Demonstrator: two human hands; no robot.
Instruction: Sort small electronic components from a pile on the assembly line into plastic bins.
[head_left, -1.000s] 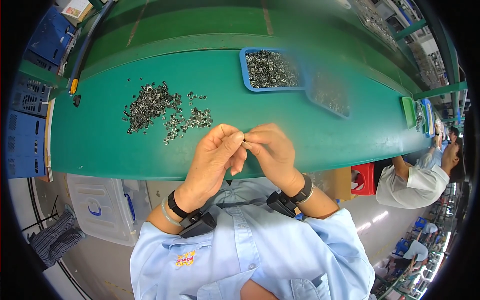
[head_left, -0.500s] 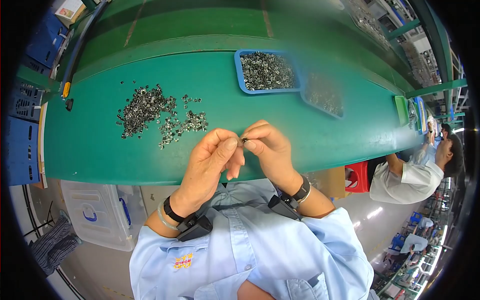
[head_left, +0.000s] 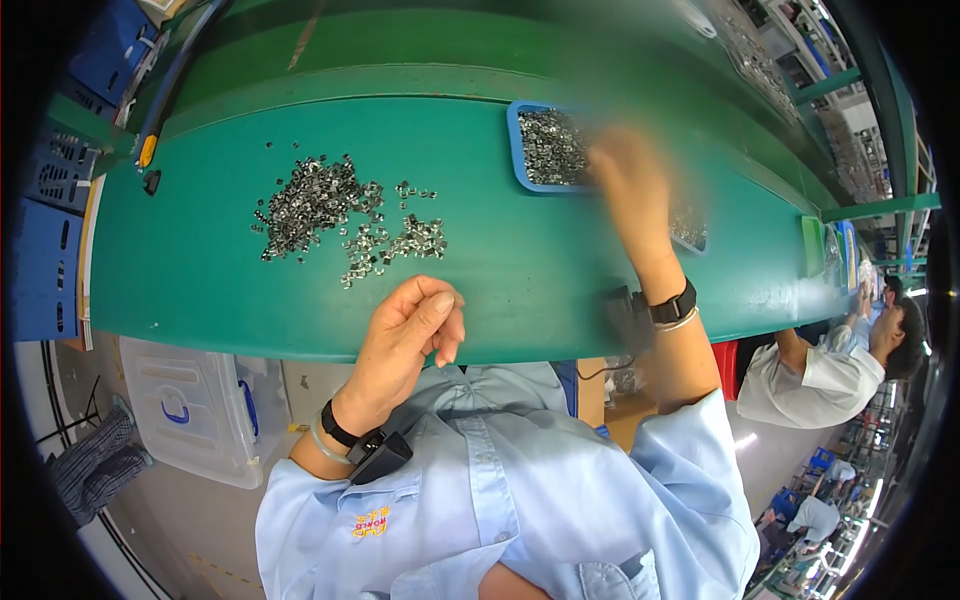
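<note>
My left hand hovers near the front edge of the green table, its thumb pressed to the curled fingers; whatever they may hold is hidden. My right hand reaches far forward, smeared by motion, and covers the right side of a blue tray full of small shiny metal pieces. Beyond its wrist, a second tray with similar pieces shows only partly and hazily. A dark heap of small metal pieces lies left of centre, with a looser, brighter cluster beside it, closer to my left hand.
The green table curves across the view. At its far left lie a yellow-ended tool and a small black object. A clear lidded box stands below on the floor. Another person sits at the right beside green bins.
My hands have parted. The right one has swung forward and right to the blue tray, while the left stays near the table's front edge. The view has shifted slightly.
</note>
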